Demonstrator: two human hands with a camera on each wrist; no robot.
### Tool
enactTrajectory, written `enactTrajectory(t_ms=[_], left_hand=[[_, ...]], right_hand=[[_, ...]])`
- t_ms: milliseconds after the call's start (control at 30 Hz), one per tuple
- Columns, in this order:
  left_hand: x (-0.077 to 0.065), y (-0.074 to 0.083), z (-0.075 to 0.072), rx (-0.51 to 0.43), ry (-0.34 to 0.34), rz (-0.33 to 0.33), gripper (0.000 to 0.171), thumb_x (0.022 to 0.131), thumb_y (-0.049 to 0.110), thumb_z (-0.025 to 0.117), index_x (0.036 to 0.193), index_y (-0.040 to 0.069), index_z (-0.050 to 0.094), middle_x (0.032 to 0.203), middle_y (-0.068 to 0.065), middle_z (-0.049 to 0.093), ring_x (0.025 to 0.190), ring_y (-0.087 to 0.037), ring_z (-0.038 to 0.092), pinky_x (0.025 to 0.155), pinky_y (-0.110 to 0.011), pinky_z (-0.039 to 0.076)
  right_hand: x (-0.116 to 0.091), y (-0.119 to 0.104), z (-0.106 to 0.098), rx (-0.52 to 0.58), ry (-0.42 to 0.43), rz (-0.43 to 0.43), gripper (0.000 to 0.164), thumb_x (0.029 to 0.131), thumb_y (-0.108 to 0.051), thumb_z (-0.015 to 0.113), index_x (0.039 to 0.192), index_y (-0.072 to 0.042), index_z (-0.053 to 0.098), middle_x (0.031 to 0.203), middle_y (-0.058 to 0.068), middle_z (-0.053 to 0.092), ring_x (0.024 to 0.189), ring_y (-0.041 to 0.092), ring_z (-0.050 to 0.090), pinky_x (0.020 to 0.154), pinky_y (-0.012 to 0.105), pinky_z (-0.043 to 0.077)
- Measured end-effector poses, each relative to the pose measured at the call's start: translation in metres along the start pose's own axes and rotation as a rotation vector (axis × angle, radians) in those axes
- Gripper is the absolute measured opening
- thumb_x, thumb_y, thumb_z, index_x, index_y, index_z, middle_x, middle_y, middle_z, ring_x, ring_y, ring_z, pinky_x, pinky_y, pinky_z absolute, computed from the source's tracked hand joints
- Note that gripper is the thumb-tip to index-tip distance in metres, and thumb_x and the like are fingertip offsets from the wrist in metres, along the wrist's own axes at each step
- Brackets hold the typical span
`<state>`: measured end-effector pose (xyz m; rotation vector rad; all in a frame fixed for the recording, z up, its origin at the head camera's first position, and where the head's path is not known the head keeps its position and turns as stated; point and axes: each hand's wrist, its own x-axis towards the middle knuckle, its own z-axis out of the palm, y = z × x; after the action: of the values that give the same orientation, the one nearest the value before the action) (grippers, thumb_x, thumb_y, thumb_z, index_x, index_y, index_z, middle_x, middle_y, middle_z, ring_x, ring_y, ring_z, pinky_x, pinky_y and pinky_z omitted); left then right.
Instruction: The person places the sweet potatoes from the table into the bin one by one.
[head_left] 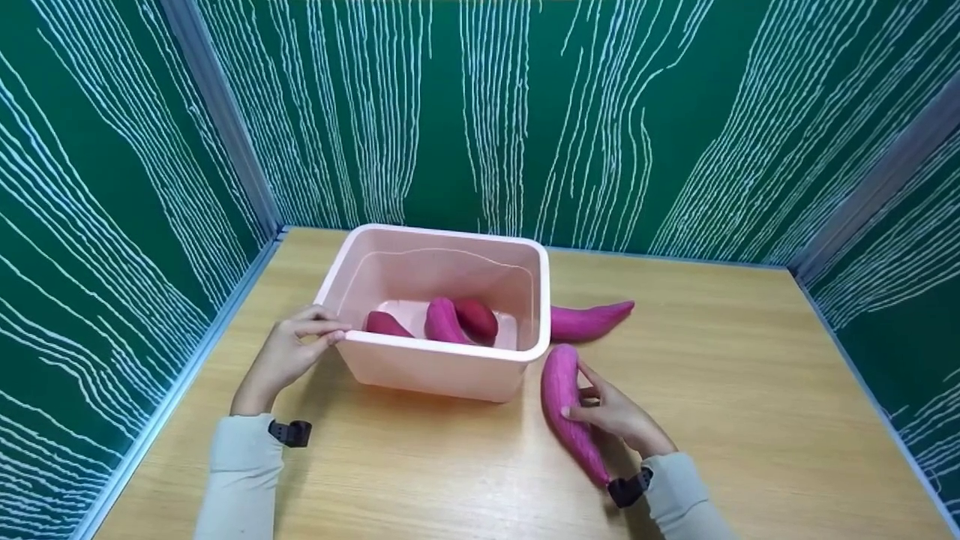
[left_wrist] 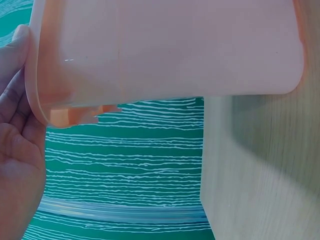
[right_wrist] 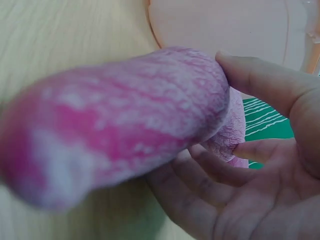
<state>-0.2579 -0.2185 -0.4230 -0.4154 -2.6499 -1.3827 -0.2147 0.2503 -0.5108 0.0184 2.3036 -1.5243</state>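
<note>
A pink plastic bin stands on the table. At its near left corner, my left hand pinches the rim between thumb and fingers; the left wrist view shows this hand at the edge of the bin. To the right of the bin, my right hand grips a long, curved magenta sweet potato from its right side. In the right wrist view, thumb and fingers lie around the wrinkled sweet potato. Whether it touches the table cannot be told.
Inside the bin lie a dark pink piece, a magenta sweet potato and a red one. Another magenta sweet potato lies on the table, partly behind the bin. Green walls with white lines enclose the table.
</note>
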Motion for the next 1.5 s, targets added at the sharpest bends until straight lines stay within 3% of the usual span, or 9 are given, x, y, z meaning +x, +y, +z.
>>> enactTrajectory(t_ms=[133, 267, 333, 567, 833, 1067, 1300, 1500], left_hand=[[0.0011, -0.0001, 0.0006, -0.005, 0.017, 0.045, 0.017, 0.086, 0.008, 0.07, 0.102, 0.007, 0.076, 0.109, -0.015, 0.065, 0.116, -0.032, 0.052, 0.1, -0.048, 0.048], [0.0014, -0.0014, 0.0014, 0.014, 0.044, 0.11, 0.016, 0.084, 0.006, 0.072, 0.099, 0.007, 0.077, 0.103, -0.011, 0.067, 0.106, -0.025, 0.055, 0.094, -0.027, 0.051], [0.0009, -0.0017, 0.0012, 0.018, 0.048, 0.126, 0.016, 0.083, 0.005, 0.072, 0.099, 0.006, 0.077, 0.102, -0.01, 0.067, 0.104, -0.024, 0.055, 0.092, -0.024, 0.052], [-0.0016, -0.0014, -0.0005, 0.001, 0.029, 0.111, 0.018, 0.084, 0.004, 0.071, 0.101, 0.005, 0.076, 0.105, -0.014, 0.067, 0.108, -0.029, 0.054, 0.093, -0.048, 0.052], [-0.0022, -0.0013, -0.0002, 0.005, 0.021, 0.063, 0.018, 0.085, 0.006, 0.07, 0.103, 0.006, 0.075, 0.107, -0.014, 0.066, 0.112, -0.032, 0.052, 0.092, -0.049, 0.051], [-0.0031, 0.0, -0.001, 0.005, 0.025, 0.047, 0.018, 0.085, 0.005, 0.07, 0.102, 0.005, 0.075, 0.109, -0.015, 0.065, 0.114, -0.033, 0.05, 0.094, -0.052, 0.05], [-0.0032, 0.0001, -0.001, -0.013, 0.016, 0.038, 0.019, 0.086, 0.008, 0.07, 0.104, 0.007, 0.076, 0.11, -0.015, 0.065, 0.114, -0.034, 0.052, 0.095, -0.048, 0.05], [-0.0009, 0.0025, -0.0005, -0.023, 0.003, 0.01, 0.019, 0.086, 0.009, 0.07, 0.105, 0.008, 0.075, 0.112, -0.015, 0.065, 0.118, -0.036, 0.051, 0.096, -0.049, 0.048]], right_hand=[[0.0006, 0.0014, -0.0008, 0.009, -0.004, -0.007, 0.095, 0.084, -0.019, 0.073, 0.155, -0.014, 0.01, 0.131, 0.027, 0.049, 0.123, 0.035, 0.047, 0.109, 0.057, 0.034], [-0.0001, 0.0025, -0.0009, 0.025, -0.013, -0.015, 0.094, 0.085, -0.018, 0.072, 0.156, -0.015, 0.01, 0.126, 0.026, 0.051, 0.118, 0.033, 0.049, 0.109, 0.057, 0.033], [-0.0008, 0.003, -0.0005, 0.023, -0.004, -0.01, 0.095, 0.084, -0.019, 0.073, 0.155, -0.016, 0.011, 0.123, 0.024, 0.053, 0.114, 0.03, 0.051, 0.108, 0.055, 0.035], [-0.0022, 0.0048, 0.0015, -0.008, 0.013, -0.012, 0.094, 0.084, -0.02, 0.074, 0.155, -0.015, 0.012, 0.121, 0.023, 0.055, 0.11, 0.028, 0.053, 0.104, 0.053, 0.04], [-0.0036, 0.0061, 0.0024, 0.001, -0.022, -0.04, 0.092, 0.087, -0.021, 0.071, 0.154, -0.006, 0.01, 0.123, 0.025, 0.055, 0.111, 0.029, 0.055, 0.105, 0.056, 0.039], [-0.0024, 0.0079, 0.0048, -0.065, 0.025, -0.024, 0.081, 0.087, -0.029, 0.07, 0.147, 0.005, 0.028, 0.127, 0.022, 0.057, 0.118, 0.032, 0.054, 0.107, 0.053, 0.039], [-0.0042, 0.0092, 0.0048, -0.047, 0.009, -0.05, 0.07, 0.09, -0.026, 0.067, 0.14, 0.013, 0.037, 0.136, 0.029, 0.05, 0.128, 0.039, 0.047, 0.111, 0.052, 0.035], [-0.0072, 0.0068, 0.0046, -0.072, 0.019, -0.062, 0.061, 0.092, -0.025, 0.065, 0.135, 0.013, 0.045, 0.131, 0.026, 0.055, 0.119, 0.033, 0.053, 0.106, 0.049, 0.041]])
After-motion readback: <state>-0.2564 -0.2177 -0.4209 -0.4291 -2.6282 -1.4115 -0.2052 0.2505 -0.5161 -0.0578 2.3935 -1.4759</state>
